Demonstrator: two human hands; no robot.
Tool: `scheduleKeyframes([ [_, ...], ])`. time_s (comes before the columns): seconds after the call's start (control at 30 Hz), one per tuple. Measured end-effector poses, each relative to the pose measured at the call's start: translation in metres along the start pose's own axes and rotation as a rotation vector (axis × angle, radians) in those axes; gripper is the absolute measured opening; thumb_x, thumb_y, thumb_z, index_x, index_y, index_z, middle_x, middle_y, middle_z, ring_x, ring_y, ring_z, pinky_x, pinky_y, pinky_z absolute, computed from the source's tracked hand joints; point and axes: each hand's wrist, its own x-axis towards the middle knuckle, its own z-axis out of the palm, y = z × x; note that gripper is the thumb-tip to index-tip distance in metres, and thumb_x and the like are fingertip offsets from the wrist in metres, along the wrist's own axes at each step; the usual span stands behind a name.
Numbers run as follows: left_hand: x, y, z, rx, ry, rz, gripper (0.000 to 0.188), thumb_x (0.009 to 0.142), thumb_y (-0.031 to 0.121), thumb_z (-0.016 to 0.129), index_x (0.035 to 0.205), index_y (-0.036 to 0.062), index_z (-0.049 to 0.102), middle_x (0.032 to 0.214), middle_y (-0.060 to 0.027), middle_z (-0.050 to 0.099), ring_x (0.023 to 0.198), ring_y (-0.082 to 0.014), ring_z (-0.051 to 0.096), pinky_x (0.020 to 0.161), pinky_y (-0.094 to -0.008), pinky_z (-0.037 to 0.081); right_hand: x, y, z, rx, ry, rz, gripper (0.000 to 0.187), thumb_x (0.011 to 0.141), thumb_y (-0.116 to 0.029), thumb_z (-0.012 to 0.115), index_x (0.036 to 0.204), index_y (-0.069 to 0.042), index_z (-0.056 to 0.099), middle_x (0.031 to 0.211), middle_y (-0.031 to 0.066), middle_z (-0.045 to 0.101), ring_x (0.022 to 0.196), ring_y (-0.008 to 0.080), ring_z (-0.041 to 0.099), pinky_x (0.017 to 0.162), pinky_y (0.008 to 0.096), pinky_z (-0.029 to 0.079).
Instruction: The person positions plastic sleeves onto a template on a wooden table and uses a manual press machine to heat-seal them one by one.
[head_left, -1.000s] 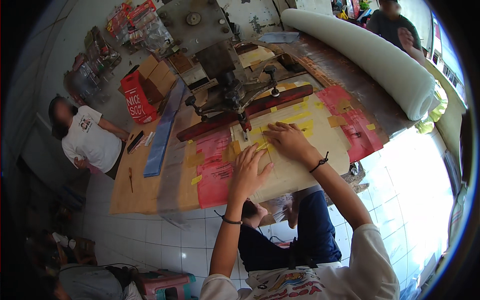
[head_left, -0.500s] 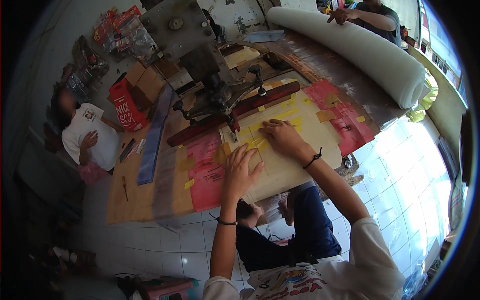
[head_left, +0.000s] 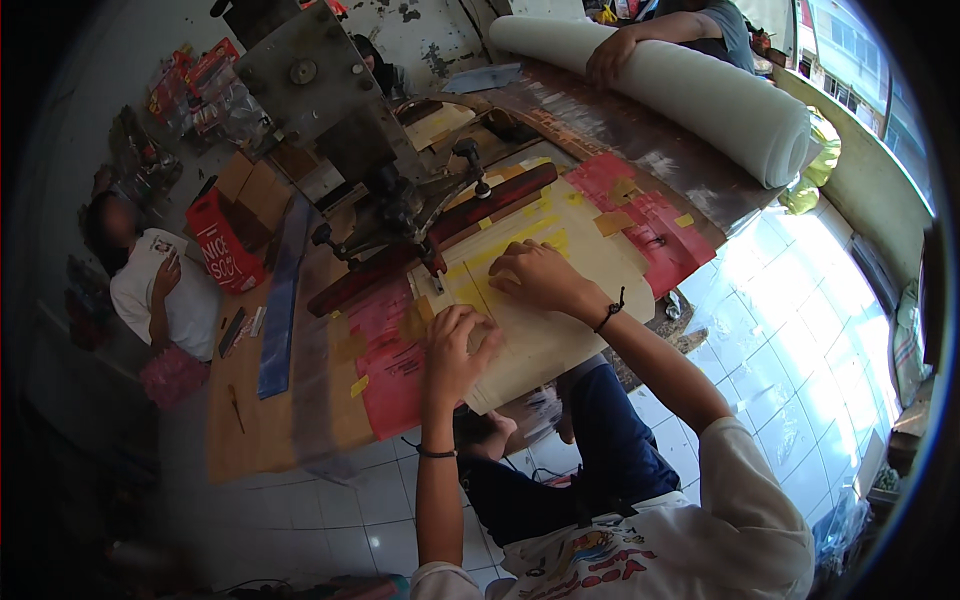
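Note:
A cream sheet [head_left: 575,313] with yellow tape strips lies on the worktable under a press machine. My left hand [head_left: 458,350] is at the sheet's left edge, fingers bent and apart from the thumb, slightly blurred. I cannot tell if it touches the sheet. My right hand [head_left: 540,277] rests on the sheet's upper middle with bent, spread fingers and holds nothing. Just beyond my hands, a dark red bar [head_left: 505,196] carried by the press [head_left: 395,200] crosses the sheet's far side. Red taped pieces [head_left: 385,375] show on both sides of the sheet.
A large white roll [head_left: 690,110] lies at the back right, another person's hand [head_left: 608,60] on it. At left are a blue translucent strip [head_left: 277,340], a red bag [head_left: 222,245], a cardboard box [head_left: 255,190] and a thin tool [head_left: 236,408]. A person [head_left: 165,285] sits beyond the left edge.
My left hand's fingers have bent more and drawn back slightly. My right hand's fingers are more curled on the sheet. The other person's hand now rests lower on the roll. The view has shifted.

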Motion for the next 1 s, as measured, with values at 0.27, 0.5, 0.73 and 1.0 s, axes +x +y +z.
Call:
scheduleKeyframes([
  [0.27,0.0,0.013,-0.002,-0.022,-0.05,-0.115,0.043,0.087,0.035,0.073,0.121,0.0077,0.066,0.11,-0.0115,0.057,0.111,-0.0321,0.054,0.099,-0.0451,0.042,0.001,0.016,0.023,-0.026,0.274,-0.217,0.044,0.089,-0.041,0.067,0.122,-0.012,0.07,0.122,0.0086,0.063,0.124,0.0297,0.051,0.106,0.0431,0.036],
  [0.5,0.004,0.018,0.0,0.082,0.027,-0.018,0.044,0.087,0.036,0.073,0.117,0.0043,0.065,0.134,-0.0163,0.05,0.123,-0.0353,0.05,0.104,-0.0491,0.039,0.004,0.023,0.028,0.002,0.259,-0.219,0.047,0.09,-0.045,0.066,0.121,-0.01,0.069,0.121,0.01,0.063,0.12,0.0319,0.054,0.104,0.045,0.039],
  [0.73,-0.001,0.009,0.0,-0.015,-0.097,-0.119,0.041,0.089,0.034,0.071,0.115,0.0035,0.064,0.125,-0.017,0.055,0.119,-0.0364,0.053,0.106,-0.0493,0.039,-0.001,0.02,0.031,-0.031,0.334,-0.282,0.045,0.088,-0.036,0.068,0.126,-0.011,0.066,0.124,0.0111,0.064,0.121,0.0322,0.054,0.102,0.0462,0.04],
  [1.0,0.001,0.009,0.005,0.147,-0.046,-0.063,0.053,0.094,0.035,0.064,0.135,0.0022,0.056,0.148,-0.0188,0.047,0.139,-0.0375,0.04,0.116,-0.0469,0.032,-0.001,0.02,0.019,0.049,0.187,-0.372,0.034,0.088,-0.025,0.07,0.118,-0.009,0.068,0.114,0.0115,0.065,0.112,0.0323,0.057,0.098,0.0449,0.043],
])
